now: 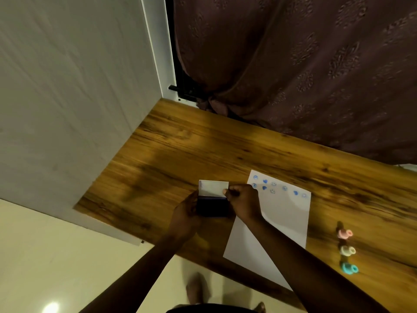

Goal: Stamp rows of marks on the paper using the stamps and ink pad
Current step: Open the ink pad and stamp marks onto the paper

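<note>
A dark blue ink pad (212, 206) sits on the wooden table with its pale lid (213, 187) standing up at the far side. My left hand (186, 211) grips the pad's left side. My right hand (242, 201) pinches the lid's right corner. Just right of the pad lies a white paper (282, 222) with two rows of blue marks (273, 187) along its far edge. Three small stamps lie in a line right of the paper: pink (344, 233), white (347, 250) and teal (349, 268).
The wooden table (203, 150) meets a grey wall (67, 86) on the left and a brown curtain (293, 64) at the back. Its near edge runs diagonally, with cream floor (67, 256) and my feet below.
</note>
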The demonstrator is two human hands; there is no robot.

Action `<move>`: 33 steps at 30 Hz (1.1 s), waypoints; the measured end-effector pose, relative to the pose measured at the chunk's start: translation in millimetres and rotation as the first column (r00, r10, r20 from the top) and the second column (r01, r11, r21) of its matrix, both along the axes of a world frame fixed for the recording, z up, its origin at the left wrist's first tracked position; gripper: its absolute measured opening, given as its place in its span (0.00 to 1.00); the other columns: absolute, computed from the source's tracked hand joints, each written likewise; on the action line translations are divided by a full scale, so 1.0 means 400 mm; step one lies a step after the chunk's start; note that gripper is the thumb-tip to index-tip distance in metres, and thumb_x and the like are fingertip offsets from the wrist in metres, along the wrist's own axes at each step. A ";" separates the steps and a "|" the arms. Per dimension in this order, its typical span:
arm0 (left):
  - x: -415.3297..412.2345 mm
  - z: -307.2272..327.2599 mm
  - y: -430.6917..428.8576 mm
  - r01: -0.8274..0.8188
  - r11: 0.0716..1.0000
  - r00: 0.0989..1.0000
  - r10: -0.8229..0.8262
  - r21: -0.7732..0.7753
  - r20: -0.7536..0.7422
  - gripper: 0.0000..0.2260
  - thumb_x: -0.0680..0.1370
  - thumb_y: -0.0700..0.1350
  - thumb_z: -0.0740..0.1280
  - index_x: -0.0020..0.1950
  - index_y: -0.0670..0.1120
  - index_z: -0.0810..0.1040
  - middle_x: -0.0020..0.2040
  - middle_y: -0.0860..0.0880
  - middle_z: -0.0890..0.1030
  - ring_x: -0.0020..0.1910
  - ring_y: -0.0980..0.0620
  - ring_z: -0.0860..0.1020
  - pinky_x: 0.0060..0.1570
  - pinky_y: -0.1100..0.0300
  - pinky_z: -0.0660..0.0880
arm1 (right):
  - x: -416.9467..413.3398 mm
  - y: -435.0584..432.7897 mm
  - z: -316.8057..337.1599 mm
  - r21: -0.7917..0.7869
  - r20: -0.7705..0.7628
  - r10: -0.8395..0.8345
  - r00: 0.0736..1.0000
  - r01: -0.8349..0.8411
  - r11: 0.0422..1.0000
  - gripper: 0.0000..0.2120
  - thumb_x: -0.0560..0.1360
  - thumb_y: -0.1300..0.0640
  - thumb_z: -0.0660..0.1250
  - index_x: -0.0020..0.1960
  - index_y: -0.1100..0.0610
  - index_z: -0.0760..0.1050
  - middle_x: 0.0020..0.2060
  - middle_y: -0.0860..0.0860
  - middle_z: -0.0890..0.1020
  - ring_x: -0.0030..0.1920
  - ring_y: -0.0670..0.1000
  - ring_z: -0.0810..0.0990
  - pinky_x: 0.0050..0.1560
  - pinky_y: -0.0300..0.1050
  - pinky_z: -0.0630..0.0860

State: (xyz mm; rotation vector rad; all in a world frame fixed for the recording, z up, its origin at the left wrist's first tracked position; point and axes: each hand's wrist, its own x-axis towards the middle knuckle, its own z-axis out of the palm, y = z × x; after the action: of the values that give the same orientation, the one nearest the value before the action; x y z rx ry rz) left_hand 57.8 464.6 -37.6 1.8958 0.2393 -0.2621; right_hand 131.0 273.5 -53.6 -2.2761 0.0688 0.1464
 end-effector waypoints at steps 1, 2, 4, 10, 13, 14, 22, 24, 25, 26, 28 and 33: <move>0.000 -0.001 0.000 -0.001 1.000 1.000 0.001 -0.007 -0.003 0.25 0.79 0.34 0.70 0.74 0.48 0.72 0.62 0.55 0.79 0.58 0.63 0.78 0.50 0.75 0.78 | -0.001 0.001 -0.004 -0.008 -0.007 0.007 1.000 -0.007 1.000 0.11 0.77 0.51 0.72 0.54 0.56 0.86 0.50 0.54 0.88 0.52 0.54 0.86 0.55 0.48 0.82; 0.000 -0.003 0.000 -0.001 1.000 1.000 0.001 -0.007 -0.007 0.24 0.79 0.34 0.70 0.73 0.48 0.72 0.61 0.56 0.79 0.56 0.66 0.78 0.52 0.74 0.78 | -0.002 0.002 -0.008 -0.014 -0.015 0.014 1.000 -0.015 1.000 0.12 0.77 0.51 0.72 0.57 0.56 0.85 0.54 0.54 0.87 0.56 0.55 0.85 0.58 0.48 0.82; 0.000 -0.006 -0.001 0.003 1.000 1.000 -0.003 -0.006 -0.017 0.24 0.78 0.35 0.70 0.72 0.50 0.72 0.59 0.60 0.79 0.54 0.70 0.78 0.56 0.72 0.79 | -0.003 0.003 -0.010 -0.022 -0.023 0.021 1.000 -0.022 1.000 0.14 0.77 0.53 0.72 0.61 0.56 0.83 0.59 0.54 0.85 0.60 0.56 0.84 0.61 0.49 0.81; 0.003 0.002 -0.004 -0.029 1.000 0.999 0.029 0.001 -0.029 0.23 0.79 0.35 0.69 0.73 0.48 0.73 0.67 0.49 0.80 0.67 0.50 0.79 0.65 0.53 0.80 | 0.004 0.009 -0.009 -0.062 -0.017 0.006 1.000 -0.007 0.998 0.11 0.75 0.54 0.74 0.56 0.57 0.83 0.55 0.53 0.86 0.56 0.54 0.85 0.57 0.45 0.82; 0.003 0.010 -0.009 -0.043 0.999 0.999 0.044 0.010 -0.033 0.22 0.79 0.35 0.69 0.72 0.47 0.73 0.68 0.46 0.80 0.66 0.50 0.79 0.67 0.49 0.78 | 0.011 0.011 -0.011 -0.076 -0.032 -0.008 0.999 0.006 0.997 0.11 0.75 0.54 0.74 0.56 0.57 0.84 0.54 0.53 0.87 0.55 0.54 0.85 0.56 0.46 0.82; 0.004 0.009 -0.009 -0.043 0.999 0.998 0.043 0.014 -0.033 0.22 0.79 0.35 0.69 0.72 0.47 0.74 0.68 0.46 0.80 0.66 0.51 0.79 0.66 0.52 0.78 | 0.012 0.012 -0.011 -0.078 -0.033 -0.011 0.999 0.008 0.997 0.11 0.75 0.54 0.74 0.56 0.57 0.84 0.54 0.53 0.87 0.54 0.54 0.85 0.55 0.46 0.82; 0.006 0.034 -0.022 -0.024 0.995 1.000 0.024 0.094 0.000 0.21 0.80 0.36 0.67 0.73 0.46 0.75 0.67 0.45 0.82 0.66 0.46 0.81 0.62 0.55 0.80 | 0.009 0.003 -0.002 -0.046 -0.017 -0.036 0.999 0.035 0.998 0.12 0.76 0.52 0.74 0.55 0.58 0.84 0.53 0.55 0.87 0.53 0.55 0.85 0.56 0.49 0.83; 0.003 0.039 -0.030 -0.062 0.992 0.998 0.061 0.107 0.014 0.22 0.80 0.36 0.68 0.73 0.46 0.74 0.68 0.44 0.81 0.66 0.46 0.81 0.59 0.57 0.81 | 0.002 -0.011 0.017 -0.039 -0.005 -0.038 0.999 0.038 0.999 0.11 0.76 0.52 0.73 0.54 0.57 0.85 0.51 0.54 0.87 0.52 0.55 0.85 0.54 0.46 0.82; 0.002 0.040 -0.035 -0.079 0.990 0.997 0.077 0.114 0.023 0.22 0.79 0.36 0.69 0.73 0.45 0.74 0.68 0.44 0.81 0.65 0.46 0.81 0.57 0.58 0.82 | -0.002 -0.023 0.028 -0.034 0.002 -0.037 0.999 0.038 0.999 0.10 0.77 0.51 0.72 0.53 0.57 0.85 0.51 0.54 0.87 0.51 0.54 0.86 0.53 0.45 0.82; 0.000 0.043 -0.042 -0.090 0.989 0.996 0.087 0.116 0.033 0.22 0.79 0.36 0.69 0.73 0.45 0.73 0.68 0.44 0.80 0.64 0.47 0.81 0.54 0.61 0.83 | -0.007 -0.035 0.041 -0.026 0.012 -0.036 0.999 0.036 0.999 0.10 0.77 0.51 0.72 0.52 0.57 0.85 0.50 0.53 0.88 0.51 0.53 0.86 0.52 0.43 0.81; -0.003 0.055 -0.069 -0.098 0.989 0.994 0.092 0.108 0.053 0.22 0.79 0.34 0.68 0.73 0.44 0.73 0.69 0.44 0.78 0.65 0.48 0.79 0.48 0.70 0.81 | -0.022 -0.068 0.074 -0.008 0.044 -0.044 0.998 0.045 0.999 0.11 0.77 0.50 0.72 0.52 0.56 0.85 0.49 0.52 0.88 0.50 0.49 0.85 0.51 0.37 0.79; -0.001 0.096 -0.191 -0.024 0.993 0.996 0.014 0.115 0.083 0.18 0.81 0.34 0.67 0.71 0.44 0.75 0.62 0.50 0.79 0.60 0.54 0.78 0.56 0.66 0.76 | -0.089 -0.189 0.162 0.029 0.114 -0.104 0.988 0.102 0.994 0.11 0.77 0.51 0.73 0.54 0.55 0.85 0.51 0.50 0.87 0.50 0.43 0.83 0.57 0.39 0.78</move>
State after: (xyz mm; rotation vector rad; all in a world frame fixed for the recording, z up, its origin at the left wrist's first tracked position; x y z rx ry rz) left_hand 57.3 388.3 0.7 2.0132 0.2208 -0.1594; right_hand 95.5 197.8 11.2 -2.2479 0.1237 -0.0381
